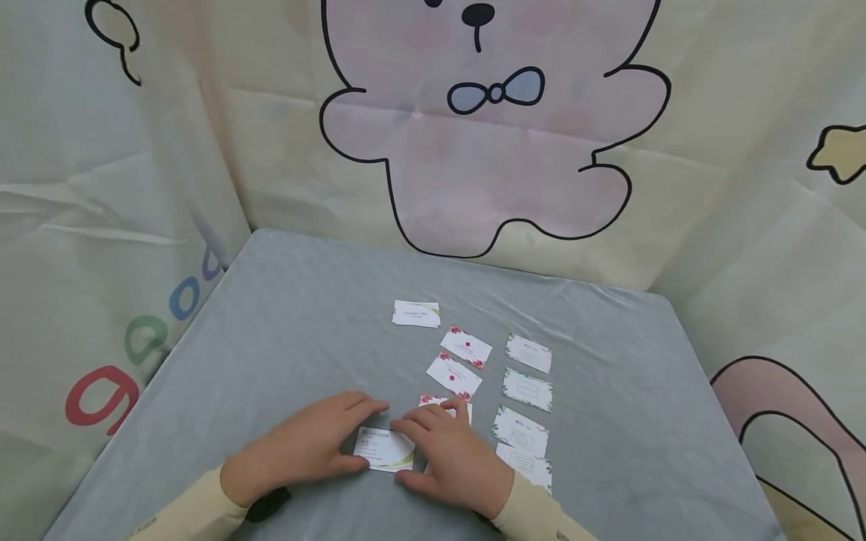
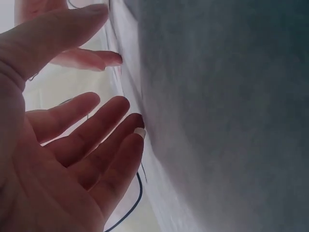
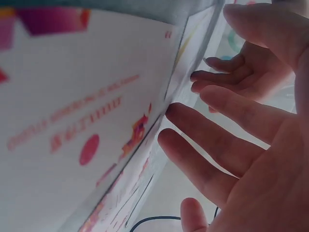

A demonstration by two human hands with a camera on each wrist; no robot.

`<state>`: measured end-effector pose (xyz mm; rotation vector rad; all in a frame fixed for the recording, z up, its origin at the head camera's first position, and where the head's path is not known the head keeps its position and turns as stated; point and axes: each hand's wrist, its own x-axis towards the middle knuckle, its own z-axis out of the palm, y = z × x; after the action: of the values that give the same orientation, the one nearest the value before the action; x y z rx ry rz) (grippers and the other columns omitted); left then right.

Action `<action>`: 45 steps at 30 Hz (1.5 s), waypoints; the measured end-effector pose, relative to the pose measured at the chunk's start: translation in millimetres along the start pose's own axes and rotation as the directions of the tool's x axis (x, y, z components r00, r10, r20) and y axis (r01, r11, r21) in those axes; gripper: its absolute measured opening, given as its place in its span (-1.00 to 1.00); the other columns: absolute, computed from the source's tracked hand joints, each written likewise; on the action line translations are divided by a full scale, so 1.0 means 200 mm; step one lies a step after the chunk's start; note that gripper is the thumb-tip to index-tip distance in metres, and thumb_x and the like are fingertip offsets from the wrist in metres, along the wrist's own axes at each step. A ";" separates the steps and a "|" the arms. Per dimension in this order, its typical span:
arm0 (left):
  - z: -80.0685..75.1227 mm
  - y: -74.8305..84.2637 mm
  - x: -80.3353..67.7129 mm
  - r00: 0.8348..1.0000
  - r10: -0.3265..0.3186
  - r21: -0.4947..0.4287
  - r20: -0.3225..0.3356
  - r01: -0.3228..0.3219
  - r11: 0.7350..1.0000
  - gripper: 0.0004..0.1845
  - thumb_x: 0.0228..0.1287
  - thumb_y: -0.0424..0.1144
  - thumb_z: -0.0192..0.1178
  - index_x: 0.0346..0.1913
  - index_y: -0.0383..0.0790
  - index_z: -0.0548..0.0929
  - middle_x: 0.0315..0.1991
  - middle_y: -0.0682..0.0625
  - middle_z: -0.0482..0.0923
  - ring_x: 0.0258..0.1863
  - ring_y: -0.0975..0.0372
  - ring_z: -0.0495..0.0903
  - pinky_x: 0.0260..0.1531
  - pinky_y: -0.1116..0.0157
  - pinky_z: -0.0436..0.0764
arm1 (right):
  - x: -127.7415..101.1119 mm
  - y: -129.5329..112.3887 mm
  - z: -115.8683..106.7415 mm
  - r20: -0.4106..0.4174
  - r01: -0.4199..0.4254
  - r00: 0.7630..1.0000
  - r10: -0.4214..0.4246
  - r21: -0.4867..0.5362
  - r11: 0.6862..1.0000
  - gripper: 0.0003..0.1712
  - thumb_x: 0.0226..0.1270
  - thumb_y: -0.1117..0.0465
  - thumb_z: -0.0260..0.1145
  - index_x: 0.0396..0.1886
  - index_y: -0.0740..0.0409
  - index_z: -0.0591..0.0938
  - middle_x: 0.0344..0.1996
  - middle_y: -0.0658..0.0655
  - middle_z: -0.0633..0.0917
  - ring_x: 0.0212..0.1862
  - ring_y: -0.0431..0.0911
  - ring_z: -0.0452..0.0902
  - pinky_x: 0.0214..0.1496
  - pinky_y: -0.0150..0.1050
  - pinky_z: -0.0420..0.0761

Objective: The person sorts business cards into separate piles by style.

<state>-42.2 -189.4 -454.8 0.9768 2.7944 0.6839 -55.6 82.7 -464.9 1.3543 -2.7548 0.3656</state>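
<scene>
A white business card with a yellow-green corner (image 1: 384,449) lies flat on the grey cloth near the front, between both hands. My left hand (image 1: 307,443) is at its left side, thumb near the lower left corner. At its right side is my right hand (image 1: 463,458), thumb near the lower right edge. The left wrist view shows the left hand's fingers (image 2: 113,150) loosely extended, holding nothing. Relaxed fingers (image 3: 212,140) of the right hand appear in the right wrist view, above a red-patterned card (image 3: 91,92). In the head view that hand partly covers the lowest red-patterned card (image 1: 433,400).
Two more red-patterned cards (image 1: 467,347) lie beyond the right hand. Several green-leaf cards (image 1: 528,388) form a column to the right, the front ones overlapping. A small pile of white cards (image 1: 416,313) sits farther back. Printed fabric walls (image 1: 271,165) surround the table (image 1: 609,338).
</scene>
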 end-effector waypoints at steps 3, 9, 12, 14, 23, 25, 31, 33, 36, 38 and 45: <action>0.01 0.00 0.00 1.000 -0.021 0.004 0.023 0.021 1.000 -0.18 0.18 -0.02 0.64 0.47 -0.11 0.54 0.32 0.12 0.60 0.31 0.20 0.61 0.33 0.11 0.65 | -0.01 0.00 0.01 -0.018 0.008 1.000 -0.009 -0.017 1.000 -0.27 0.19 -0.22 0.64 0.30 -0.08 0.66 0.11 -0.14 0.70 0.21 -0.20 0.63 0.34 0.10 0.32; 0.02 -0.01 0.00 0.999 -0.024 0.007 0.030 0.024 1.000 -0.18 0.13 -0.04 0.67 0.44 -0.10 0.57 0.30 0.13 0.61 0.29 0.22 0.61 0.32 0.11 0.66 | -0.01 -0.01 0.03 -0.039 0.009 0.999 -0.011 -0.060 0.998 -0.26 0.13 -0.18 0.68 0.28 -0.09 0.68 0.07 -0.13 0.68 0.18 -0.21 0.62 0.31 0.09 0.31; 0.03 -0.02 -0.01 1.000 -0.008 0.004 0.009 0.008 1.000 -0.24 0.13 -0.06 0.66 0.39 -0.10 0.60 0.24 0.15 0.64 0.23 0.25 0.62 0.27 0.14 0.67 | -0.01 -0.01 0.04 -0.047 0.003 0.999 -0.006 -0.076 0.997 -0.28 0.13 -0.17 0.68 0.27 -0.11 0.68 0.06 -0.14 0.68 0.17 -0.21 0.63 0.30 0.10 0.31; 0.03 -0.02 -0.01 1.000 -0.002 0.006 0.002 0.002 1.000 -0.28 0.14 -0.07 0.66 0.37 -0.08 0.63 0.21 0.18 0.66 0.19 0.28 0.63 0.23 0.16 0.68 | -0.01 -0.01 0.05 -0.055 0.000 0.998 -0.004 -0.076 0.997 -0.29 0.13 -0.15 0.69 0.26 -0.11 0.68 0.05 -0.14 0.69 0.16 -0.21 0.63 0.31 0.10 0.32; 0.03 -0.01 -0.02 1.000 0.019 0.040 -0.012 -0.019 0.999 -0.34 0.18 -0.08 0.63 0.34 -0.07 0.66 0.13 0.19 0.67 0.11 0.30 0.65 0.16 0.17 0.71 | -0.01 -0.02 0.05 -0.081 -0.004 0.997 0.000 -0.058 0.998 -0.31 0.11 -0.12 0.70 0.24 -0.11 0.69 0.03 -0.15 0.69 0.15 -0.21 0.64 0.31 0.13 0.33; 0.03 -0.01 -0.02 1.000 0.021 0.039 -0.017 -0.020 0.999 -0.34 0.18 -0.08 0.63 0.34 -0.07 0.66 0.13 0.19 0.67 0.11 0.30 0.65 0.16 0.17 0.71 | -0.01 -0.02 0.05 -0.083 -0.006 0.997 0.001 -0.057 0.998 -0.31 0.11 -0.12 0.70 0.24 -0.11 0.69 0.04 -0.15 0.69 0.15 -0.21 0.63 0.30 0.12 0.33; 0.04 -0.02 -0.01 1.000 -0.003 0.025 -0.020 0.004 1.000 -0.34 0.18 -0.08 0.63 0.34 -0.05 0.65 0.15 0.20 0.66 0.13 0.30 0.64 0.17 0.17 0.70 | -0.01 -0.02 0.04 -0.074 -0.016 0.997 0.012 -0.052 0.999 -0.38 0.19 -0.05 0.66 0.24 -0.11 0.69 0.03 -0.14 0.68 0.15 -0.21 0.63 0.31 0.13 0.33; 0.04 -0.02 -0.01 1.000 -0.012 0.027 -0.020 0.012 1.000 -0.35 0.19 -0.07 0.63 0.33 -0.05 0.65 0.15 0.19 0.66 0.13 0.30 0.64 0.17 0.17 0.70 | -0.01 -0.02 0.04 -0.066 -0.019 0.998 0.016 -0.046 0.999 -0.41 0.23 -0.01 0.64 0.25 -0.10 0.69 0.03 -0.14 0.68 0.15 -0.21 0.63 0.32 0.14 0.33; 0.04 -0.02 -0.01 1.000 -0.017 0.035 -0.020 0.017 0.999 -0.36 0.20 -0.08 0.62 0.33 -0.05 0.65 0.15 0.19 0.66 0.14 0.29 0.65 0.18 0.17 0.70 | -0.01 -0.02 0.05 -0.058 -0.020 0.998 0.018 -0.036 0.999 -0.42 0.25 0.01 0.62 0.25 -0.08 0.69 0.03 -0.13 0.68 0.16 -0.21 0.63 0.33 0.15 0.32; 0.05 -0.02 -0.01 1.000 -0.019 0.040 -0.018 0.020 0.999 -0.37 0.21 -0.07 0.61 0.34 -0.05 0.65 0.15 0.19 0.66 0.15 0.29 0.65 0.18 0.17 0.70 | -0.01 -0.02 0.05 -0.059 -0.018 0.998 0.016 -0.033 0.999 -0.42 0.25 0.02 0.62 0.26 -0.08 0.68 0.03 -0.13 0.68 0.15 -0.21 0.63 0.33 0.14 0.32; 0.06 -0.02 0.00 0.999 0.021 0.068 -0.050 -0.017 0.998 -0.38 0.23 -0.09 0.57 0.33 -0.08 0.65 0.12 0.17 0.65 0.08 0.31 0.64 0.12 0.19 0.71 | -0.01 -0.01 0.05 -0.088 -0.005 0.996 0.001 -0.042 0.999 -0.36 0.20 0.04 0.64 0.28 -0.08 0.66 0.02 -0.14 0.68 0.14 -0.20 0.63 0.33 0.12 0.34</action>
<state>-42.1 -187.0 -467.0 1.0131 2.8736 0.6295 -53.1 81.2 -474.7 1.2918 -2.6781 0.3565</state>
